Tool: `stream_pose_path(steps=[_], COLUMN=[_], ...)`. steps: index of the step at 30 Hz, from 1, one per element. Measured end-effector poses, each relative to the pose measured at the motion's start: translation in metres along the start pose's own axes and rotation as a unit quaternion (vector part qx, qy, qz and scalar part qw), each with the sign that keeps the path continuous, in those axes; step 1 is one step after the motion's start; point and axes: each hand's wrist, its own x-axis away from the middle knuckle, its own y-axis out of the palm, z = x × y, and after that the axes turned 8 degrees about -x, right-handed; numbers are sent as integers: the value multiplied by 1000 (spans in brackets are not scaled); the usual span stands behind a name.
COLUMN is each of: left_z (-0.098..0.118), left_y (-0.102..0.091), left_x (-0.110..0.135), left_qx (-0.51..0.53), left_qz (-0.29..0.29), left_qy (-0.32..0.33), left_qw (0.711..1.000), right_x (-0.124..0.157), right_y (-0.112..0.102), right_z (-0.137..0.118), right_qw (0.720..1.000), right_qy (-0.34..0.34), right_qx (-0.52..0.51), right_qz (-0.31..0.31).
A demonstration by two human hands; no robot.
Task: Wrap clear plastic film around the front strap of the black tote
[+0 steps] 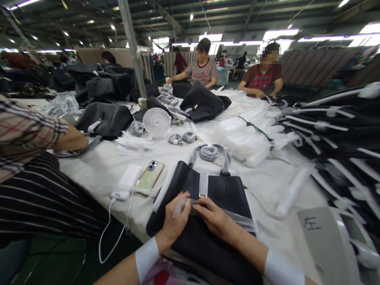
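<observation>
A black leather handbag (pixel 213 190) lies flat on the white table (pixel 267 178) right in front of me, its handles pointing away. My left hand (pixel 175 219) and my right hand (pixel 215 219) rest on the middle of the bag. Both pinch a strip of clear plastic film (pixel 237 217) that runs across the bag towards the right. A gold clasp (pixel 203 195) shows just beyond my fingers. Both my wrists wear white cuffs.
A phone (pixel 150 175) and a white power bank (pixel 126 182) with a cable lie to the left. Beyond stand a small white fan (pixel 156 122), coiled straps (pixel 209 152), foam wrapping (pixel 243 138) and more black bags. A co-worker's arm (pixel 35 134) is at the left; wrapped bags (pixel 335 130) are stacked at the right.
</observation>
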Motion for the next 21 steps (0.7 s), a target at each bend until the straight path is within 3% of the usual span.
stream_pose_path(steps=[4,6,9,12,15,18,21], left_z=[3,4,7,4,-7,-17,-18], left_y=[-2,-9,-26,-45,-53,-51,-46], left_x=[-4,-7,-12,-14,-15,-17,-26], left_qx=[-25,-74,-216,-322,-276,-154,-76], left_qz=[15,-9,-73,-71,-65,-50,-22], left_qy=[5,54,146,112,65,5,-45], left_qw=[1000,996,963,938,957,987,996], right_x=[-5,-9,-14,-16,-20,-31,-45], right_y=[-2,-3,-3,-1,3,10,20], right_z=[0,-1,-3,-4,-4,-5,-4], right_qw=[995,992,991,993,993,991,989], right_qy=[-4,6,24,21,18,23,33], right_qx=[0,-1,6,24,28,29,65], right_qz=[-96,-127,-135,-118,-115,-127,-130])
